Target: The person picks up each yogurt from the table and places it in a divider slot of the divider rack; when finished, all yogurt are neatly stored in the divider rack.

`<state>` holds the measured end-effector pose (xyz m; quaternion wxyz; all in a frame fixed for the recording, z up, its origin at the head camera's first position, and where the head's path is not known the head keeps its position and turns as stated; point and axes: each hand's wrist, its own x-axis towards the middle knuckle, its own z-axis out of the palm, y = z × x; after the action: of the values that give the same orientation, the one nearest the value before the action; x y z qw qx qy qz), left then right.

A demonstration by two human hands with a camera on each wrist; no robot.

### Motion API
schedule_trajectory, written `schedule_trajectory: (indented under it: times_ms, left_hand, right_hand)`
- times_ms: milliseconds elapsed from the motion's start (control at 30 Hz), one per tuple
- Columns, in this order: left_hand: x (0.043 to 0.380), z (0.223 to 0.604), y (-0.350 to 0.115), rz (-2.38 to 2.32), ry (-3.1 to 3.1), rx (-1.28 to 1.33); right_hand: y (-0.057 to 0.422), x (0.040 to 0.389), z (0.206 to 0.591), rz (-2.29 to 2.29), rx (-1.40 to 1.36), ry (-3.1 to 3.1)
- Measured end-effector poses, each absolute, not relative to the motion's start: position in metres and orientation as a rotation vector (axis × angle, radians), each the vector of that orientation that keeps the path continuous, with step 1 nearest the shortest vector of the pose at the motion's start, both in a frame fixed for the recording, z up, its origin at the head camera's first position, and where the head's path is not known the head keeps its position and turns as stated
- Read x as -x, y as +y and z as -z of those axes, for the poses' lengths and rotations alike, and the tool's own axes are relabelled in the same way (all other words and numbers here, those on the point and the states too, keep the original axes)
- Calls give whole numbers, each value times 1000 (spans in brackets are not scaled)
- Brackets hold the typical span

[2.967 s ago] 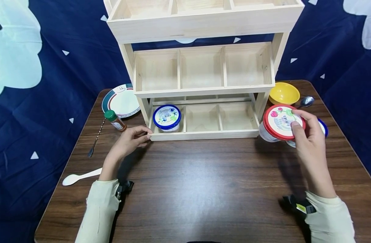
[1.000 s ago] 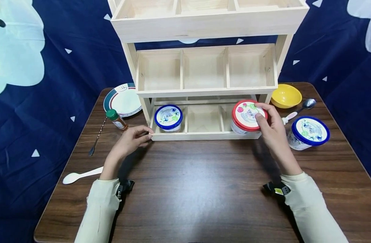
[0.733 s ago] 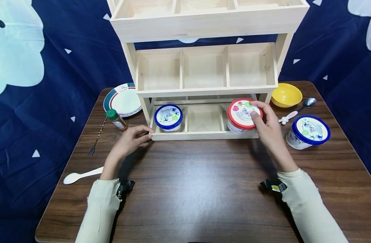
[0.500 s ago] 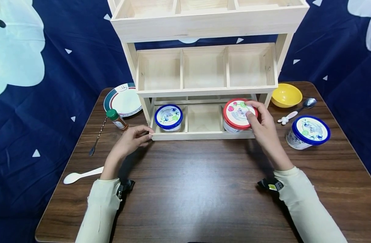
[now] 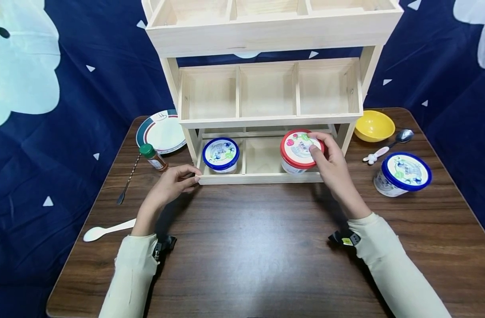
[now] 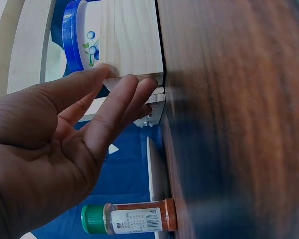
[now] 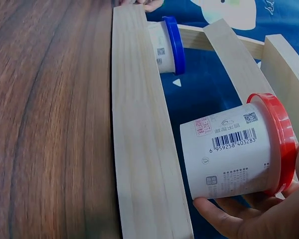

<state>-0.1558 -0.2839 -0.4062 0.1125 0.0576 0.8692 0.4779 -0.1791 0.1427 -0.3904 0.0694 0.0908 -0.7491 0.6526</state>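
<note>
My right hand (image 5: pixel 334 170) holds a white tub with a red lid (image 5: pixel 301 148), thumb on top of the lid and fingers around its far side. The tub is tilted a little and hangs over the lowest tray of a wooden rack, around the divider between the middle and right compartments. In the right wrist view the tub's barcoded side (image 7: pixel 234 149) faces the camera, just behind the tray's front board (image 7: pixel 139 114). My left hand (image 5: pixel 168 187) pinches the tray's front left corner (image 6: pixel 134 40). A blue-lidded tub (image 5: pixel 220 153) sits in the left compartment.
Right of the rack are another blue-lidded tub (image 5: pixel 405 173), a yellow bowl (image 5: pixel 373 126) and a rabbit-handled spoon (image 5: pixel 403 136). To the left lie a plate (image 5: pixel 163 132), a green-capped spice jar (image 5: pixel 154 157), a twisted stirring spoon (image 5: pixel 129 181) and a white spoon (image 5: pixel 107 229). Upper trays (image 5: pixel 270 119) overhang.
My right hand has carried the red-lidded tub leftward from the table's right side to over the lowest tray, uncovering the blue-lidded tub there. The left hand has stayed at the corner.
</note>
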Motion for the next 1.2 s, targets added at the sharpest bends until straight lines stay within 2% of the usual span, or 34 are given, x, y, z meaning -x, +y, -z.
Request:
schedule_trajectory:
  times_ms: [633,1200]
  left_hand:
    - [155,405,-283,-1409,2545,-165]
    - [155,405,-284,-1400,2542,-137]
  right_hand:
    - [104,196,398,-2117,-326,-2212]
    - [84,200,400,-2073,-338,-2244]
